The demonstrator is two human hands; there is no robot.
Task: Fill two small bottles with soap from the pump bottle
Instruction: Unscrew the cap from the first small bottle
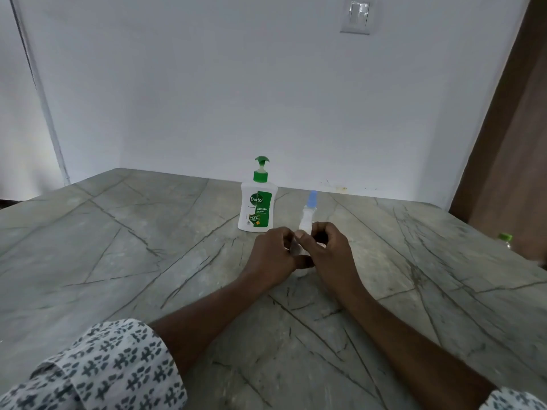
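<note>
Your left hand (pixel 270 254) and right hand (pixel 330 250) meet, fingers (pixel 318 229) curled, pinching a small white bottle (pixel 297 248) that stands upright between them on the desk (pixel 148 261). How much of it is open is hidden. The capped bottle (pixel 307 213) stands just beyond your right fingertips. The pump (pixel 257 207) stands beyond your left fingers, so that hand is the nearer one to it.

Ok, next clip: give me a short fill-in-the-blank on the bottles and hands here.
1. The pump bottle has a ___ pump head.
2. Its label reads ___.
3. The small bottle, held by the left hand and right hand, has a ___ cap.
4. The pump bottle stands ___ on the table.
Missing words: green; Dettol; blue; upright.
</note>
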